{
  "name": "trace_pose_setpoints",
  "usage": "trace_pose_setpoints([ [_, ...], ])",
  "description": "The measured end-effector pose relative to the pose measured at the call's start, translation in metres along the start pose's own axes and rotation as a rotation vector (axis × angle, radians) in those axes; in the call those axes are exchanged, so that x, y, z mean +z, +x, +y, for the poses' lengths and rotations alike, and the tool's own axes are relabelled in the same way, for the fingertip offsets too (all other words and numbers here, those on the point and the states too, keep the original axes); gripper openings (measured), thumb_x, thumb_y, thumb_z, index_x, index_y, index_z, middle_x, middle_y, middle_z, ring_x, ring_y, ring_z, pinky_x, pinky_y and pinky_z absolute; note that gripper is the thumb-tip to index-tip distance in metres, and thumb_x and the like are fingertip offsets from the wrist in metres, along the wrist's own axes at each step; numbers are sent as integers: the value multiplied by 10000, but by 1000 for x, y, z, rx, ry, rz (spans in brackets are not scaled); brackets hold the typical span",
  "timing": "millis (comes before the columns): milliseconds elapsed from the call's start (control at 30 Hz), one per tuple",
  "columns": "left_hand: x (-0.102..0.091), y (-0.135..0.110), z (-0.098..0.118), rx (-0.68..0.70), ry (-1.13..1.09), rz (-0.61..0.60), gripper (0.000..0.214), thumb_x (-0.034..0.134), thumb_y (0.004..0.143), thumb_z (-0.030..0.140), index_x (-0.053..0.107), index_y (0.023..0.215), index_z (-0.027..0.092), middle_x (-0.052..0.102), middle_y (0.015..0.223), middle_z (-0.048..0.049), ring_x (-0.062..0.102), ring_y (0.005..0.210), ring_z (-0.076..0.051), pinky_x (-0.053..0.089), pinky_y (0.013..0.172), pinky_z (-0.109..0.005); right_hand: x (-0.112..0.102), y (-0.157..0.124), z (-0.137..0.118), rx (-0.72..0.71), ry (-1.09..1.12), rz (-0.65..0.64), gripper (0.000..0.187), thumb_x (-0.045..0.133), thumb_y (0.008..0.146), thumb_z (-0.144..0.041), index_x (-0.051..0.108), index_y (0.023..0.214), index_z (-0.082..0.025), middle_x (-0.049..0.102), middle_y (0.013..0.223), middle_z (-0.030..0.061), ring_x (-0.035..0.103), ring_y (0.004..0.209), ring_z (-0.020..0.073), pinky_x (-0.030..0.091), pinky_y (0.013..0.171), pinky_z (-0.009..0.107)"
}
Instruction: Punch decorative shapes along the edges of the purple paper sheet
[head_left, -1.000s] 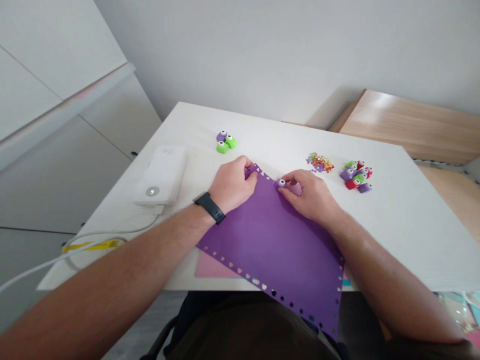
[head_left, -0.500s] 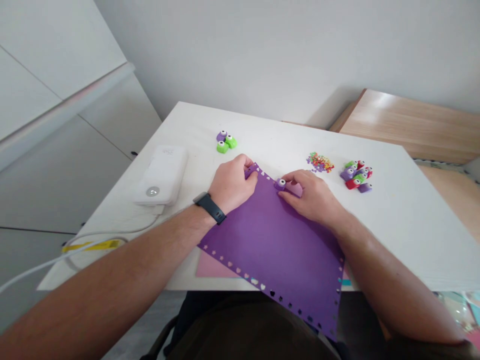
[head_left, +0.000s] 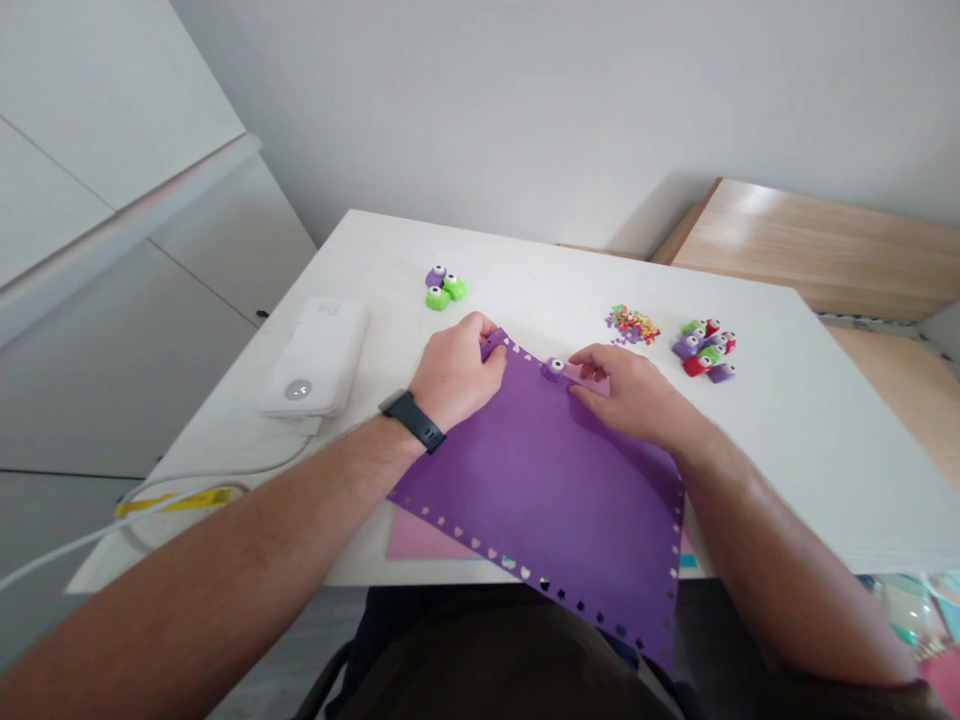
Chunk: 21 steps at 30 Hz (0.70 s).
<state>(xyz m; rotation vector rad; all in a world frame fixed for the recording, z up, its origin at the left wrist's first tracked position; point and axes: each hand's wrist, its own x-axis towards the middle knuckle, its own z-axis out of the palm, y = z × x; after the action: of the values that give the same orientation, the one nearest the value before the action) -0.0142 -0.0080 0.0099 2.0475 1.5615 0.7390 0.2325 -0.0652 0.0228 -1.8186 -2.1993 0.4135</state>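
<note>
A purple sheet of paper (head_left: 570, 490) with small shapes punched along its edges lies slanted over the table, its near corner hanging past the front edge. My left hand (head_left: 461, 368) pinches the sheet's far left corner. On the far edge sits a purple craft punch (head_left: 553, 369) with a white button. Just right of that punch is my right hand (head_left: 619, 385), thumb and fingers apart, with a small gap to the punch. The right thumb lies over the sheet's far edge. Pink paper (head_left: 427, 537) shows beneath the purple sheet.
Three punches (head_left: 444, 288) stand at the back left, several more punches (head_left: 705, 350) at the right. Colourful confetti (head_left: 634, 325) is heaped near them. A white power bank (head_left: 319, 355) with a cable lies left, by a yellow strip (head_left: 176, 502). Wooden furniture (head_left: 810, 235) stands behind.
My right hand has let go of the purple punch and drawn slightly right, its fingers spreading. The punch stays on the sheet's edge. My left hand keeps its pinch; the view has shifted slightly.
</note>
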Motion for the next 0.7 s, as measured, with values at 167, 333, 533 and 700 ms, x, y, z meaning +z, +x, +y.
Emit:
trace_pose_setpoints([
  [167, 0, 0, -1, -5, 10, -4, 179, 649, 925, 300, 709, 1066, 208, 792, 995, -55, 721, 902, -236, 523, 831, -348, 4, 1, -1, 25, 34, -12, 310, 711, 876, -178, 696, 1185, -185, 780, 1025, 73, 711, 915, 243, 516, 836, 362],
  [333, -1, -1, 1, -7, 24, 1, 181, 650, 925, 315, 697, 1065, 210, 782, 967, -52, 713, 885, -238, 518, 820, -350, 7, 2, -2, 51, 82, -17, 314, 680, 878, -114, 684, 1184, -183, 789, 1025, 75, 706, 861, 218, 510, 797, 337],
  [533, -4, -1, 3, 1, 34, -12, 168, 641, 917, 324, 688, 1041, 222, 766, 922, -43, 704, 858, -238, 503, 787, -350, 11, 3, -1, 56, 83, -9, 272, 597, 965, -141, 662, 1227, -173, 798, 1009, 87, 702, 839, 214, 504, 789, 331],
  [700, -3, -1, 1, 21, 38, -9, 185, 633, 920, 334, 681, 1058, 222, 765, 922, -42, 702, 858, -233, 501, 785, -344, 16, 2, 3, 1, 63, 2, 305, 551, 1009, -194, 599, 1310, -176, 790, 1033, 100, 699, 855, 218, 495, 786, 326],
])
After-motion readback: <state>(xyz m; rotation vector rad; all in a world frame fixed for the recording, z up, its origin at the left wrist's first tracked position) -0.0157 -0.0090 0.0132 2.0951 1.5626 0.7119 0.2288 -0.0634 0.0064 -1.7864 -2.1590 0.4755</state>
